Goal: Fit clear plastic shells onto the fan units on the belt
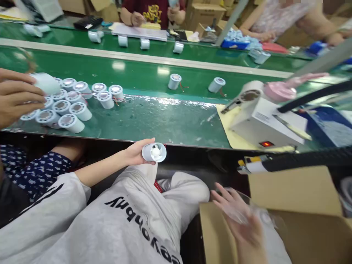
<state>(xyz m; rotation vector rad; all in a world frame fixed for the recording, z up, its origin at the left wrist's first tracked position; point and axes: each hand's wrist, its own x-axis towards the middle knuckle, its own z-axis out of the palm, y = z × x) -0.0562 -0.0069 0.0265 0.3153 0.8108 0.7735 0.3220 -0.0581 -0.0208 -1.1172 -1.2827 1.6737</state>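
Note:
My left hand [137, 152] is wrapped round a light-blue cylindrical housing [150, 152], held above my lap at the bench edge. Its open end faces right and shows a white fan rotor inside. On the right, my right hand [238, 211] is over an open cardboard box [297, 192], blurred by motion, with its fingers apart. Clear thin plastic lies against its palm and trails to the right; whether the fingers grip it is not plain.
Several similar housings [70, 123] stand at the bench's left, beside another person's hand [19, 97] holding one. Two more [174, 81] stand on the green belt. A white machine [266, 117] with a red switch sits right. People work across the belt.

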